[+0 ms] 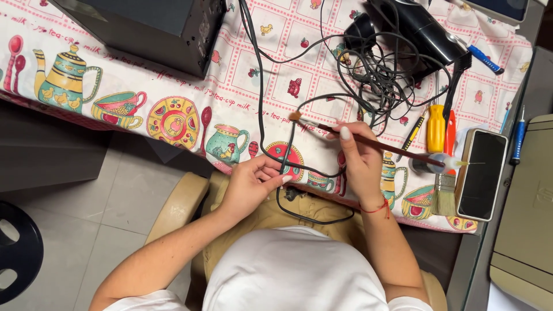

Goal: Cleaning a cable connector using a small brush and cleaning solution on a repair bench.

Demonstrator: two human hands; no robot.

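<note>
Black cable (286, 151) ran down from the tangle (380, 75) at one o'clock, over the table (190, 80) edge and into a loop above the lap. The left hand (252, 183) pinched that cable between thumb and fingertips just past the table's near edge, at about six o'clock of the scene. The right hand (358, 161) gripped a thin brush (368, 141) like a pen, fingers closed round the reddish handle; its bristle tip lay at nine o'clock of the hand, touching the cable, and the handle's far end pointed toward three o'clock.

At eleven o'clock a black box (150, 29) sat near the table's edge. At three o'clock lay a phone (481, 173), a flat brush (444, 193), a yellow screwdriver (436, 126) and blue tools (518, 138), packed close together along the right edge. A dark device (420, 29) rested at one o'clock. Open room remained on the patterned cloth (173, 115) from nine to ten o'clock, between box and near edge.
</note>
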